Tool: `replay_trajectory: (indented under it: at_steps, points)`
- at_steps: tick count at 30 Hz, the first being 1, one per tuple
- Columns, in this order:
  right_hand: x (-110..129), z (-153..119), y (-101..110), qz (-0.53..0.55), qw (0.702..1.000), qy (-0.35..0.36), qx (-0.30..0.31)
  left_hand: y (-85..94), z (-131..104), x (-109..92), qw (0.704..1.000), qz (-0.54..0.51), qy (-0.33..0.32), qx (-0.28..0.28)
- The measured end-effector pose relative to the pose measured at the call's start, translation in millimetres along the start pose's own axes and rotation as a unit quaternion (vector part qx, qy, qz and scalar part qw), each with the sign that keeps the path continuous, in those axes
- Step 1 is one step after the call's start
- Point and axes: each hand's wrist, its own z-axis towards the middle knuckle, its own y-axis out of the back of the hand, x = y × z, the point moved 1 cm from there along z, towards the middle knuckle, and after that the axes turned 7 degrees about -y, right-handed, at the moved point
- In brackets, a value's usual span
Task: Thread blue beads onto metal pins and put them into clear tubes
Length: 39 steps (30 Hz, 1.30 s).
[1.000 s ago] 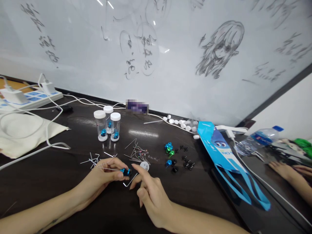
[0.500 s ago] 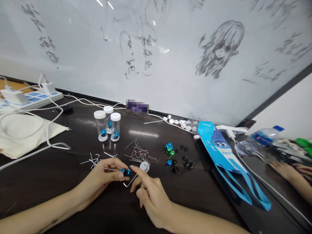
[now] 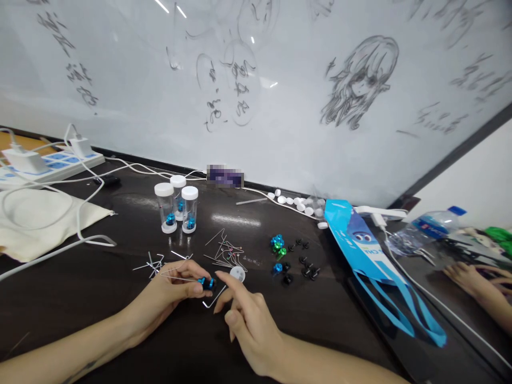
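Pinched between the thumb and fingers of my left hand (image 3: 182, 282) is a small blue-and-black metal part (image 3: 206, 283). A thin bent wire (image 3: 176, 276) runs leftward from it across the hand. My right hand (image 3: 252, 325) is open, its index finger stretched toward the part's black end; whether the fingertip touches it I cannot tell. Beneath the hands lies an L-shaped hex key (image 3: 213, 300). A white round cap (image 3: 237, 274) and a heap of thin wires with small coloured beads (image 3: 228, 253) lie just beyond.
Three clear tubes with white lids (image 3: 189, 209) stand behind my left hand, near several hex keys (image 3: 152, 265). Blue and green metal parts (image 3: 278, 243) and black screws (image 3: 310, 268) lie right. Farther right are a blue bag (image 3: 356, 240), a bottle (image 3: 436, 223) and another person's hand (image 3: 466, 277).
My hands and the part keep nearly the same pose. At the right edge, the other person's hand has shifted slightly.
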Motion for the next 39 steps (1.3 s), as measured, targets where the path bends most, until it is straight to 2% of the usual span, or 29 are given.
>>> replay_trajectory:
  at_steps: [39]
  points:
    - [-0.6,0.5,-0.6,0.002,1.0,-0.007,0.006,-1.0,-1.6,-0.5,1.0,0.004,-0.001,-0.004]
